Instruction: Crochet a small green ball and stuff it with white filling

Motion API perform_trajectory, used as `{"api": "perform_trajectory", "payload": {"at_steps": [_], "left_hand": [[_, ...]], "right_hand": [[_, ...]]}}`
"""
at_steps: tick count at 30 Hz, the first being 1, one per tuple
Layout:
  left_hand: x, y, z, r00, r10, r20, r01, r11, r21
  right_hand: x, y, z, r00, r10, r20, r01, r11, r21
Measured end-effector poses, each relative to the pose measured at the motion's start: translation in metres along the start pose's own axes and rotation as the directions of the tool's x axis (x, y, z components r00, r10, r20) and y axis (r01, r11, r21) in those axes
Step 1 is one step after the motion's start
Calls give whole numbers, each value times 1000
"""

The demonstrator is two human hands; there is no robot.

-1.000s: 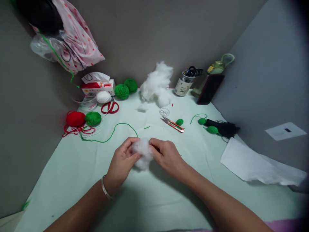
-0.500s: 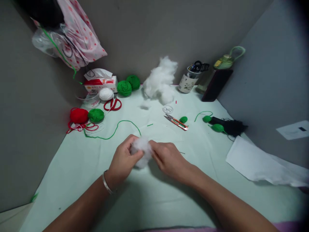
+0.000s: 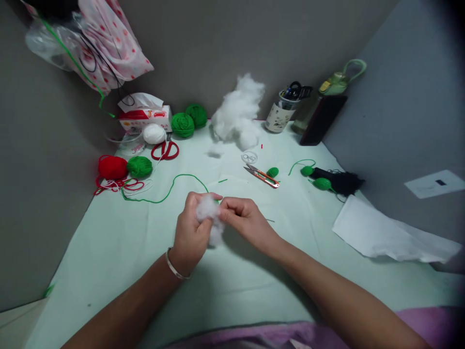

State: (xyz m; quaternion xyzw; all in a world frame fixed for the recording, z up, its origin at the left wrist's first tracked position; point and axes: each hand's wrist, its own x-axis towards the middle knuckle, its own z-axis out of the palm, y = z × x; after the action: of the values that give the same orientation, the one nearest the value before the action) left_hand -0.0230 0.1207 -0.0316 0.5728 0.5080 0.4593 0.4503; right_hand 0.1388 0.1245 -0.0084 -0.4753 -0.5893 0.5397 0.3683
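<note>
A loose tuft of white fiberfill stuffing [image 3: 208, 207] sits in my left hand [image 3: 191, 235], whose fingers and thumb are closed around it. My right hand [image 3: 250, 222] pinches at the tuft's right edge with thumb and forefinger. More fluff hangs below the left thumb. Beyond the hands, a strand of green yarn [image 3: 181, 175] curves from the left and ends at my left fingers. A bit of green shows between the fingertips, mostly hidden. Orange-handled thread snips [image 3: 262, 176] and a small green crocheted piece [image 3: 272, 172] lie farther back.
A big heap of stuffing [image 3: 238, 114] is against the back wall, beside a pen cup [image 3: 279, 116]. Yarn balls, red-handled scissors [image 3: 165, 150] and a tissue box [image 3: 145, 118] stand at left. Black yarn [image 3: 337, 182], green pieces and white cloth [image 3: 385, 232] lie at right.
The left hand has turned more upright around the tuft, and the right fingers have moved in over its edge. The tuft looks pulled out lengthwise. The whole view has shifted slightly.
</note>
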Motion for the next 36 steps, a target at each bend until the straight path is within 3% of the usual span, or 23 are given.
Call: {"api": "perform_trajectory", "payload": {"at_steps": [4, 7, 11, 16, 24, 30, 36], "left_hand": [[-3, 7, -5, 987, -53, 152, 74, 989, -130], [0, 13, -12, 936, -106, 336, 229, 907, -353], [8, 18, -17, 912, -210, 351, 375, 774, -511], [13, 16, -19, 886, -156, 436, 366, 813, -453], [9, 12, -12, 960, -168, 223, 234, 921, -311], [4, 2, -3, 998, 38, 48, -27, 980, -199], [3, -9, -1, 990, 142, -3, -141, 984, -108]], "right_hand": [[1, 0, -1, 994, -50, -95, 53, 998, 28], [-1, -2, -4, 990, -56, -133, 50, 998, -43], [-5, -4, -7, 990, -53, -130, 27, 982, -189], [-5, -4, -11, 996, -24, -92, 6, 981, -192], [-11, -16, -13, 998, -47, 41, 56, 967, -250], [-15, -13, 2, 997, -69, 23, 73, 949, -306], [-10, -11, 3, 1000, 7, -19, -8, 999, -36]]}}
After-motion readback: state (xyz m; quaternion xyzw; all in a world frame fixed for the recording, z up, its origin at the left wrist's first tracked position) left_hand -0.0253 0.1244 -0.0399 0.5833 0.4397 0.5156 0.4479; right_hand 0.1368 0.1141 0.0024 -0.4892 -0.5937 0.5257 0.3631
